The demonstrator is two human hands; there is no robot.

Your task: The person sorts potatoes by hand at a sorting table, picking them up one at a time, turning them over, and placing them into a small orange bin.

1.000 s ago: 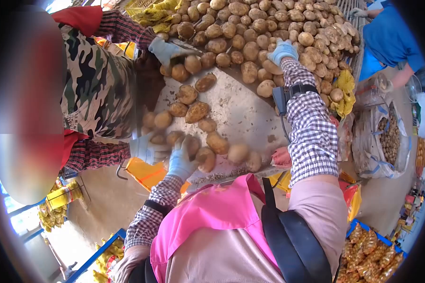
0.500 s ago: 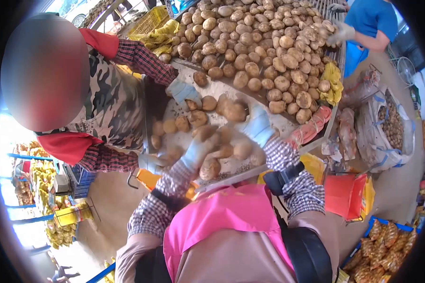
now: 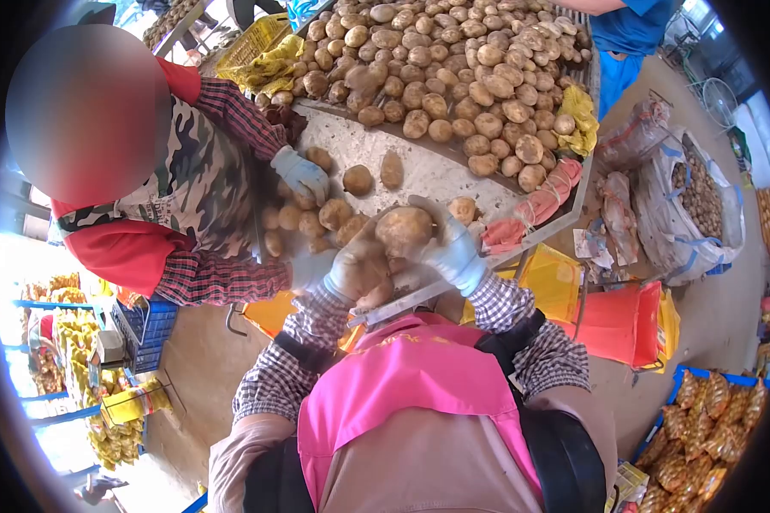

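My left hand [image 3: 357, 263], in a dirty light-blue glove, is at the near edge of the metal sorting table [image 3: 342, 137], its fingers blurred against potatoes. My right hand [image 3: 452, 252], gloved the same way, has its fingers round the right side of a large potato [image 3: 404, 232] between my two hands. More potatoes [image 3: 336, 215] lie on the metal left of my hands, and a single one [image 3: 462, 209] lies to the right. A co-worker's gloved hand [image 3: 302, 175] reaches over the table's left part; the co-worker's other hand is close beside my left one.
A big potato pile [image 3: 453, 68] covers the far side. A rolled red net bag [image 3: 535, 201] lies along the right edge. Below that edge hang yellow [image 3: 552, 282] and red [image 3: 616, 321] containers. A co-worker in blue [image 3: 629, 34] stands beyond; a white sack [image 3: 689, 214] is at right.
My hands have come together around the large potato, the right one moving left and down. Fewer potatoes lie in front of me. The left co-worker's upper hand has shifted left.
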